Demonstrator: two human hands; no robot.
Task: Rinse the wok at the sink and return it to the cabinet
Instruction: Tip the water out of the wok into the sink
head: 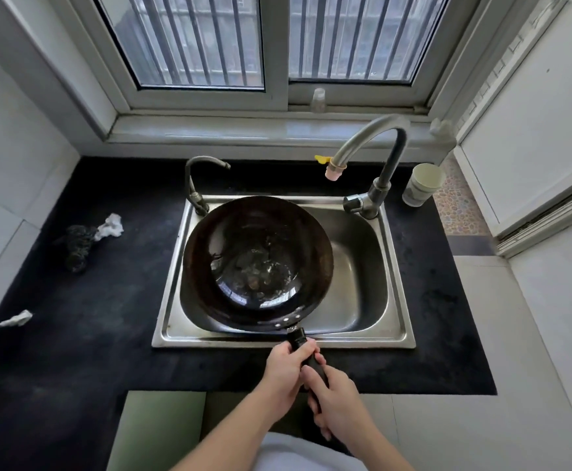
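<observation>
- I see a black countertop [108,334] under the window, with a steel sink [397,300] set into its middle
- On the left, a dark scrubbing wad [77,246] touches a crumpled white wad [111,226]
- Near the left edge, well apart from those, lies a thin white scrap [14,319]
- At the back right a white cup [422,185] stands upright, just beside the large faucet [373,195]
- A small faucet [196,192] stands at the sink's back left corner
- The wok [257,260] fills the basin's left part; whether it rests on the bottom I cannot tell
</observation>
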